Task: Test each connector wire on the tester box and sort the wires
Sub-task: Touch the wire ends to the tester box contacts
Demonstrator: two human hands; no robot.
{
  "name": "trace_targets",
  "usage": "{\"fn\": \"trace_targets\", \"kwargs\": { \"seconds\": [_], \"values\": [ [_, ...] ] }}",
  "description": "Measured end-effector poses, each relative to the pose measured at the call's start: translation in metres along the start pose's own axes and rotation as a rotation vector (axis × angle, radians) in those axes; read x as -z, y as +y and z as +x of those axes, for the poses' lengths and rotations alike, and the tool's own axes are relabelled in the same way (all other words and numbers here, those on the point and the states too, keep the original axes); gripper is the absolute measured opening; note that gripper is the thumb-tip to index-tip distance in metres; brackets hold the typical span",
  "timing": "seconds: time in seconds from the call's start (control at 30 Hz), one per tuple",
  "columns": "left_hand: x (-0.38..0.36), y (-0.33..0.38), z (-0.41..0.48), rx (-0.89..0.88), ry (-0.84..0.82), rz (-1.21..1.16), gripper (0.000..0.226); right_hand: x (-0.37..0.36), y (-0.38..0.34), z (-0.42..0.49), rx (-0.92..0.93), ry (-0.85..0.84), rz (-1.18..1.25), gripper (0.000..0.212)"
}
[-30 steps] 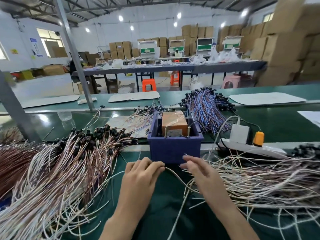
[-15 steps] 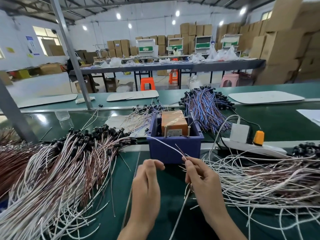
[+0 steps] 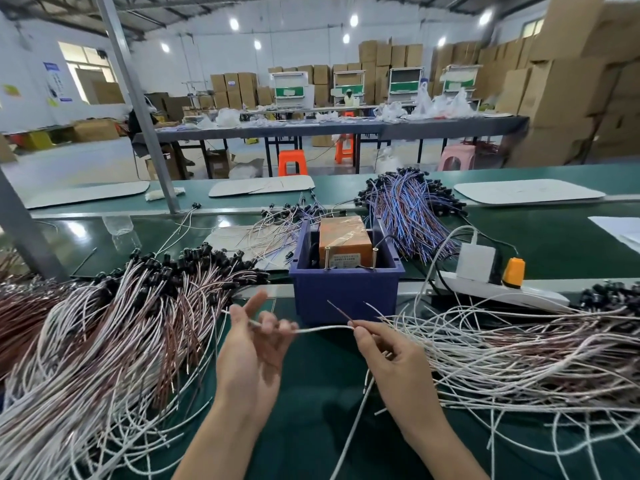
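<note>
the left heap of white and brown wires fills the lower left and runs off the left and bottom edges. the right heap is cut by the right edge, and most of its connectors are out of view. the blue tester box sits at centre frame, its front wall hiding the lower part of the orange unit, whose label is too blurred to read. at lower centre the left hand curls its lower fingers round a white wire, forefinger straight. the right hand pinches the same wire, bare ends poking up before the box. the wire's left end is lost against the left heap. half a second ago the hands were closer together, the left gripping nothing visible; now the wire spans the gap between them.
</note>
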State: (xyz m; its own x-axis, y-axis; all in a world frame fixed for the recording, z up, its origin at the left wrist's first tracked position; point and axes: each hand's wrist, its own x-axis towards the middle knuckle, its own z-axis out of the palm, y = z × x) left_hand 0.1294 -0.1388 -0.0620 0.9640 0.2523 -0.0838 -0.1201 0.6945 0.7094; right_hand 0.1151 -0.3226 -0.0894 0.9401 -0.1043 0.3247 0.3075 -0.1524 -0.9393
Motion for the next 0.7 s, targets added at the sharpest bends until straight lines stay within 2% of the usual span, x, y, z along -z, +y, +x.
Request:
{"fn": "trace_targets", "kwargs": {
  "seconds": [0.07,0.1,0.17,0.3,0.53,0.7],
  "values": [
    [0.007,-0.006,0.005,-0.059,0.204,0.164,0.044,0.000,-0.001,0.000,0.014,0.067,0.006,0.020],
    [0.009,-0.009,0.006,-0.098,0.254,0.256,0.042,0.001,-0.001,0.001,0.012,0.112,0.018,0.019],
    [0.012,-0.015,0.007,-0.225,0.261,0.455,0.038,0.003,0.002,0.003,-0.003,0.188,0.045,0.019],
    [0.010,-0.025,0.002,-0.506,0.160,0.864,0.029,0.003,0.006,0.005,-0.001,0.236,0.015,0.019],
    [0.003,-0.032,-0.008,-0.564,0.109,0.831,0.024,0.006,0.007,0.006,0.051,0.369,0.004,0.024],
    [0.000,-0.036,-0.003,-0.610,0.200,0.864,0.020,0.002,0.010,0.012,0.046,0.408,-0.060,0.027]
  ]
}}
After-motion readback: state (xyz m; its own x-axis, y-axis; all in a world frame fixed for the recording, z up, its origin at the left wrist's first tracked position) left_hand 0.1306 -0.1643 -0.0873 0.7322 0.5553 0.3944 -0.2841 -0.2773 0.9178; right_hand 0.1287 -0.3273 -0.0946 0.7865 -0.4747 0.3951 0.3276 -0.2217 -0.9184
